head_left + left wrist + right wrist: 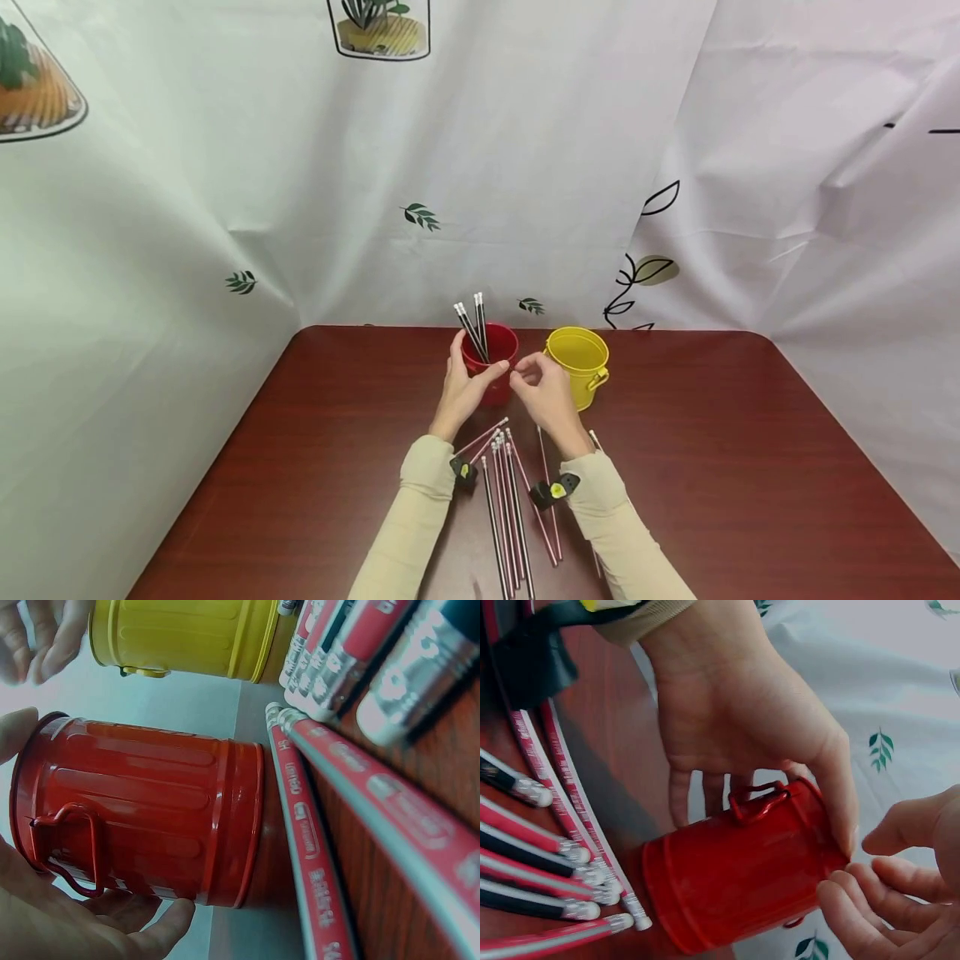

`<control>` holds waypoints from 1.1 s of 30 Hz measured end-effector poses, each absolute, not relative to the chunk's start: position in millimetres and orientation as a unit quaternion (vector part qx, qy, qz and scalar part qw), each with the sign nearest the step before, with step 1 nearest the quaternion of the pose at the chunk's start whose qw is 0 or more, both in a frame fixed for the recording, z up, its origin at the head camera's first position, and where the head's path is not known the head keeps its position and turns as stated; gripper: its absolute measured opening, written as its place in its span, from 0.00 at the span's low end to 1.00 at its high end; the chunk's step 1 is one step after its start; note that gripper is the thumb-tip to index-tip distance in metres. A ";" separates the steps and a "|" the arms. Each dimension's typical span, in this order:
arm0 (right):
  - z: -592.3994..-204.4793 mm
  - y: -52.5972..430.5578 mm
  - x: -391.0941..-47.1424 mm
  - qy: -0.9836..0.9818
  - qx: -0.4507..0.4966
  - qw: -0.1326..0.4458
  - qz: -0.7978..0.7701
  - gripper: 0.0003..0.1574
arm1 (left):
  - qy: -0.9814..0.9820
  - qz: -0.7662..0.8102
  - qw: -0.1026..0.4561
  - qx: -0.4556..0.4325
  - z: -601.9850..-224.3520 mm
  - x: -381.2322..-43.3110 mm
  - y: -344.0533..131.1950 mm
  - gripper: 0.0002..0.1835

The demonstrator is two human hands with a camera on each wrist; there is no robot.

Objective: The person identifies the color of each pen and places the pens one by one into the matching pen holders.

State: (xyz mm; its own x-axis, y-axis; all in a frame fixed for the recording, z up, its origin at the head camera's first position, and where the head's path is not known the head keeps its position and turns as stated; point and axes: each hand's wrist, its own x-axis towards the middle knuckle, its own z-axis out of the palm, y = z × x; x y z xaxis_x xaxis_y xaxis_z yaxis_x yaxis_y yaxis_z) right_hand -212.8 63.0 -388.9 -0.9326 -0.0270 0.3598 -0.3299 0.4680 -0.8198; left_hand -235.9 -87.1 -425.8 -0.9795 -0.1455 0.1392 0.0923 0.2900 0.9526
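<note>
My left hand (459, 392) holds the small red bucket (150, 814) by its side, thumb at the rim and fingers around the wall. Several black pencils (482, 329) with white erasers stand in that bucket, leaning to the left. Close to the bucket's rim is my right hand (907, 877), its fingers loosely bent with nothing seen between them. In the right wrist view its fingertips overlap the rim; whether they touch it, I cannot tell. Just beyond the right hand stands a yellow bucket (577, 354) with a side handle.
Loose red pencils (534, 500) and black pencils (493, 525) lie on the brown table (712, 458) between my forearms, erasers pointing away from me. Some are partly hidden by the right sleeve. A white printed cloth (525, 167) hangs behind the table.
</note>
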 end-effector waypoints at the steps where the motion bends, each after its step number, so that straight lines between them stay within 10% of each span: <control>1: -390.8 64.4 -211.5 -0.847 0.104 0.142 0.502 0.05 | -0.796 -0.597 0.100 0.016 -425.5 -235.8 -87.1 0.50; 16: -390.7 68.0 -187.0 -0.920 0.095 -0.164 0.343 0.12 | -0.797 -0.597 0.090 0.025 -423.8 -235.9 -85.3 0.50; 33: -409.1 53.4 -184.3 -0.950 0.081 -0.152 0.259 0.08 | -0.800 -0.591 0.098 0.023 -424.6 -238.0 -85.5 0.51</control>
